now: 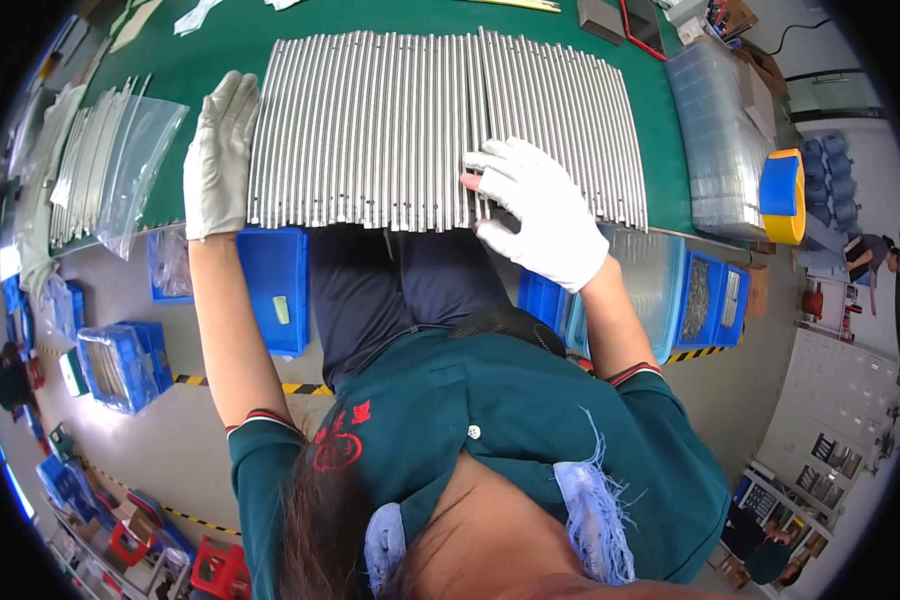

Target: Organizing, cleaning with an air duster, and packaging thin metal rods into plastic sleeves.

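Observation:
Slim silver metal rods [360, 130] lie side by side in a wide row on the green table [210, 50]. A narrow gap splits the row right of its middle. My left hand [220, 160], in a white glove, is stretched out flat along the row's left edge, fingers together. My right hand [545, 210], also gloved, lies over the near part of the rods by the gap. Its fingers are bent and stand apart from the thumb, which is by the rods' near ends. One fingertip is bare and touches the rods. Rods beneath the palm are hidden.
On the left lie a clear plastic bag [142, 165] and thin pale rods [88, 165]. Stacked clear trays [715, 140] and a blue-and-yellow tape roll [783, 197] are at the right edge. Blue bins [275, 290] stand below the table. A grey block [601, 18] lies at the back.

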